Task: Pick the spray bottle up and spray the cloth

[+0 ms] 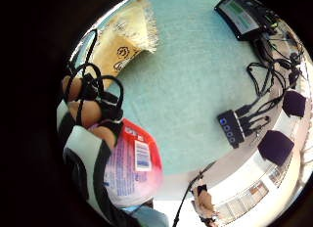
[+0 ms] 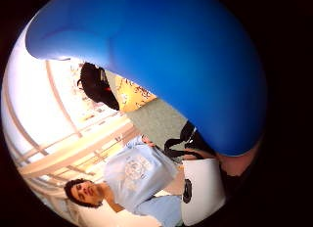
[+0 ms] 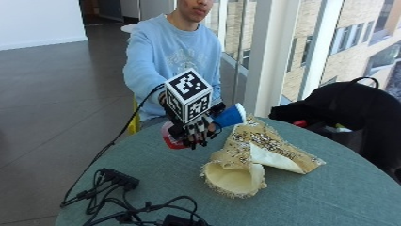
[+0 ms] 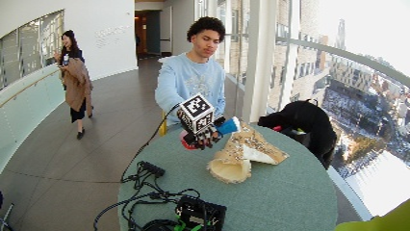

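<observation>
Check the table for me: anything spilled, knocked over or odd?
Nothing spilled. The cloth lies crumpled and folded over itself rather than flat. The gloved right hand holds the spray bottle above the table, nozzle end toward the cloth.

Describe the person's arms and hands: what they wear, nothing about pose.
Both arms are in light blue sweatshirt sleeves. The right hand wears a black glove with black straps looping over the fingertips and white plastic parts at the palm. The other hand is not clearly visible.
</observation>
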